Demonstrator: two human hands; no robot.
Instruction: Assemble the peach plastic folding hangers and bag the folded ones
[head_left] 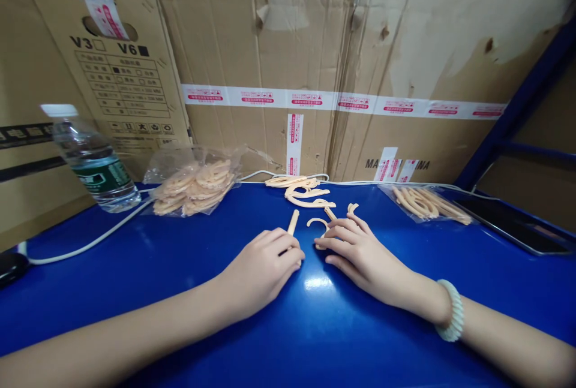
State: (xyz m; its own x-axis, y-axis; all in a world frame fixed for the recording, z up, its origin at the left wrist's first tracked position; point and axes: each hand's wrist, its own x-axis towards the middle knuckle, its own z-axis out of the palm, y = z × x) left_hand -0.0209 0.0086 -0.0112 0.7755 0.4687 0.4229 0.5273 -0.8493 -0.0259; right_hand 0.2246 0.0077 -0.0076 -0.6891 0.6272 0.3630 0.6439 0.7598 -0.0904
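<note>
My left hand (263, 268) rests on the blue table (180, 262) with its fingers curled round a peach plastic stick piece (293, 220) that pokes out beyond the knuckles. Close beside it, my right hand (355, 253) lies on the table with fingers bent over a small curved peach hook piece (317, 221); its fingertips touch it. A little pile of loose peach hook pieces (303, 191) lies just beyond both hands.
A clear bag of peach pieces (195, 183) lies at the back left, another bag (425, 203) at the back right. A water bottle (92, 160) stands at the left. A white cable (90, 243) runs along the table. Cardboard boxes (315, 64) wall the back. A dark tray (517, 223) sits at right.
</note>
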